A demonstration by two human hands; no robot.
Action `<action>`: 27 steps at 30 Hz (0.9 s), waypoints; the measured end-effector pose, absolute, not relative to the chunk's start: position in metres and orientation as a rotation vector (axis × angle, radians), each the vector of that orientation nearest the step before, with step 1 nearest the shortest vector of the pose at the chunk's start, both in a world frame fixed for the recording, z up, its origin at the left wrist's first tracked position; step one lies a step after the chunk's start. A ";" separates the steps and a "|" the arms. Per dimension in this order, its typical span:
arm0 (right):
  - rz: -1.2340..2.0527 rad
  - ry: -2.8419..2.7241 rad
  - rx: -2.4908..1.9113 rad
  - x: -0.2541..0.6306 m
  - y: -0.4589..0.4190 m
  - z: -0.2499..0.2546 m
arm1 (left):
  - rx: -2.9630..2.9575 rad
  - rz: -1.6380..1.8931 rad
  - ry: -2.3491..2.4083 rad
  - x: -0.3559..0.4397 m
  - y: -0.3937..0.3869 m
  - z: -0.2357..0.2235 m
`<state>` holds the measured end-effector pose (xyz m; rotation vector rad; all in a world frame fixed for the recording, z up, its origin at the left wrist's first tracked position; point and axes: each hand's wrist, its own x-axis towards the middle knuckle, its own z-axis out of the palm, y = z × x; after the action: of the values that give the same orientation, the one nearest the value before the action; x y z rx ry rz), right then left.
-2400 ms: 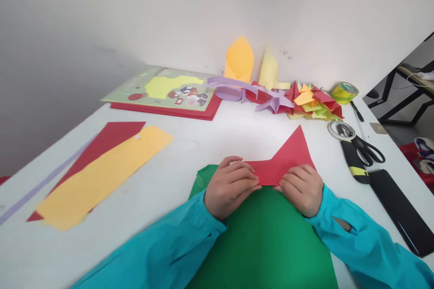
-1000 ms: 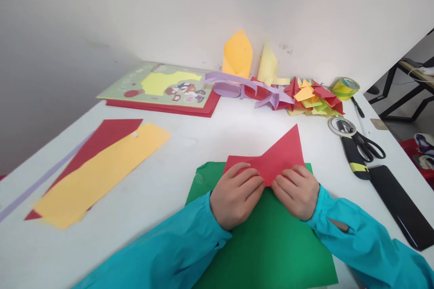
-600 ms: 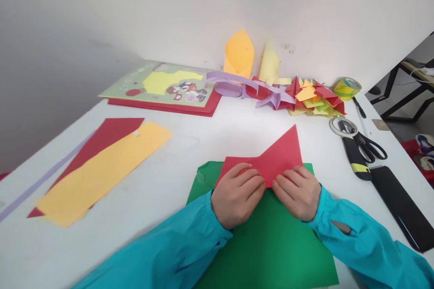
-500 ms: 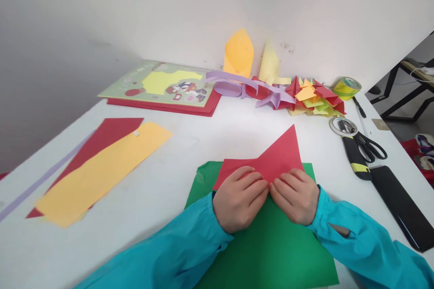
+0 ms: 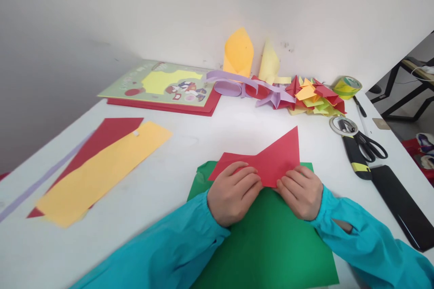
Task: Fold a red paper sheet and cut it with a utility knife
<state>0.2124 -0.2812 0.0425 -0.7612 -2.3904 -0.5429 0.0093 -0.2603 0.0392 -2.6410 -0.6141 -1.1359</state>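
Observation:
A folded sheet of red paper is held up between my two hands, its tall point rising at the right and a lower flap stretching left. My left hand pinches its near edge on the left, fingers curled over it. On the right, my right hand grips the same edge, with the thumb tucked beneath. A short stretch of red edge shows between the hands. Under them lies a sheet of green paper with a crumpled far left corner.
At left lie orange paper, dark red paper and a purple strip. Behind are a printed booklet, folded paper pieces and a tape roll. Scissors and a black-handled cutter lie right.
My hands have moved apart along the red paper's near edge, the left one shifting left and the right one slightly right. The paper's left flap has shifted up and left.

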 end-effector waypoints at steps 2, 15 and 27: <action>-0.517 -2.391 -0.726 0.209 -0.283 0.042 | -2.678 -1.126 -0.560 0.011 -0.261 0.039; -0.565 -2.379 -0.798 0.212 -0.282 0.044 | -2.706 -1.129 -0.564 0.013 -0.262 0.037; -0.422 -2.362 -0.714 0.210 -0.283 0.046 | -2.747 -1.227 -0.581 0.013 -0.254 0.033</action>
<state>0.2096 -0.2834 0.0460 -0.7139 -2.3622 -0.4217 0.0132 -0.2545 0.0326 -2.7472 -0.5807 -1.2269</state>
